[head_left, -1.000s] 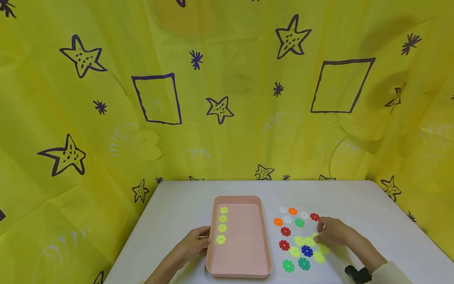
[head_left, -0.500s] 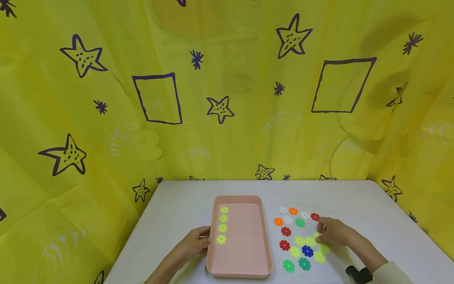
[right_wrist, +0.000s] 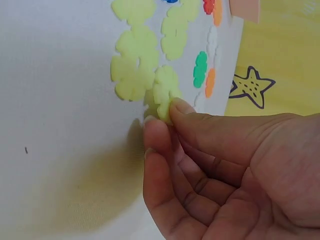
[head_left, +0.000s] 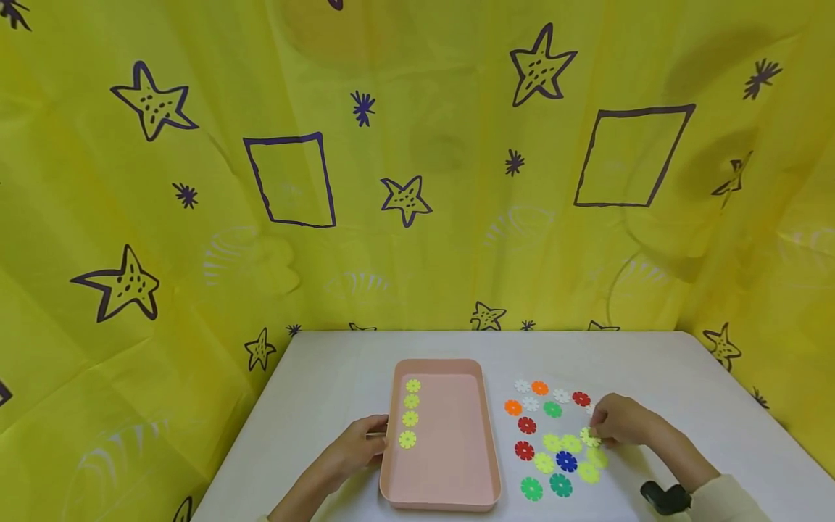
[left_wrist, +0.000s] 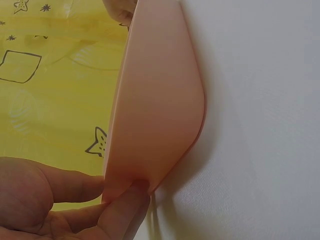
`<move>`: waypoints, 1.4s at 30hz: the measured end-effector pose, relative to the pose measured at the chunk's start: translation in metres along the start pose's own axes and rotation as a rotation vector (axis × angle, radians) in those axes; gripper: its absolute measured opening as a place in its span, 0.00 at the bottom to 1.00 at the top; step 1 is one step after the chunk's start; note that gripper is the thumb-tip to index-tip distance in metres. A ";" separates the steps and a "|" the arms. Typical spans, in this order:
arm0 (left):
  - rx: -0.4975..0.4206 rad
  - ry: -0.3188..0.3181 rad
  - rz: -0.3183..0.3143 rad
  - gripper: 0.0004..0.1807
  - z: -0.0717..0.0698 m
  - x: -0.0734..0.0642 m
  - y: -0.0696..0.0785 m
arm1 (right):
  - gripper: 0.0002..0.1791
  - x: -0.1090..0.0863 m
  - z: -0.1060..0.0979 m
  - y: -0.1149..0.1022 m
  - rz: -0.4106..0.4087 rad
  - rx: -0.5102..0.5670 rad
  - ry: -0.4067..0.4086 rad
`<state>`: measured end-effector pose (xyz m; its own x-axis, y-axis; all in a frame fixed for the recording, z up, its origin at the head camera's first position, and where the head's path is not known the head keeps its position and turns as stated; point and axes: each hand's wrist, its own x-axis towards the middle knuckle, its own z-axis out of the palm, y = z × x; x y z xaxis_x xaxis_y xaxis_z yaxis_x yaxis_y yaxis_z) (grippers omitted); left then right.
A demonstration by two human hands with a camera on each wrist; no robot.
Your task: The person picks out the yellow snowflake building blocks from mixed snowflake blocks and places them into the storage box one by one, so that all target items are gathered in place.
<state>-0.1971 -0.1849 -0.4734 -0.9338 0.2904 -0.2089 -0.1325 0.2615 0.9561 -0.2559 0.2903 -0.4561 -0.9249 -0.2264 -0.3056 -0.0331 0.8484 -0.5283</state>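
My right hand (head_left: 624, 420) pinches a yellow notched plastic disc (right_wrist: 167, 90) between thumb and fingertips, lifted at an angle just off the table. Other yellow discs (right_wrist: 134, 62) lie right beside it. Left of that hand, blue (head_left: 566, 461), red (head_left: 525, 450), green (head_left: 531, 489), orange (head_left: 513, 407) and white discs lie loosely spread. My left hand (head_left: 358, 444) holds the left side of a pink tray (head_left: 450, 500), thumb at the rim and fingers against the outer wall (left_wrist: 155, 100). Several yellow discs (head_left: 409, 419) stand in a column along the tray's left side.
The white table (head_left: 339, 362) extends around the tray and discs. A yellow cloth (head_left: 443, 275) with drawn stars hangs behind and at both sides. The right wrist wears a dark band (head_left: 665, 498) at a pale sleeve.
My right hand has shifted slightly right and up, raising a yellow disc from the group. A white disc by the hand now shows partly. The left hand and tray stay put.
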 end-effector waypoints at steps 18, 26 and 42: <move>0.002 -0.001 -0.002 0.32 -0.001 0.001 0.000 | 0.10 0.010 -0.015 0.000 0.033 0.057 -0.081; -0.001 -0.009 0.002 0.32 -0.001 0.001 0.000 | 0.14 0.016 -0.016 -0.012 -0.070 0.201 -0.112; 0.014 0.017 -0.005 0.30 0.000 0.001 0.000 | 0.15 0.033 0.001 -0.088 -0.189 0.301 -0.155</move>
<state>-0.1979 -0.1844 -0.4741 -0.9386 0.2739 -0.2096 -0.1321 0.2761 0.9520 -0.2831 0.2077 -0.4203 -0.8442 -0.4542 -0.2845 -0.0632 0.6116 -0.7887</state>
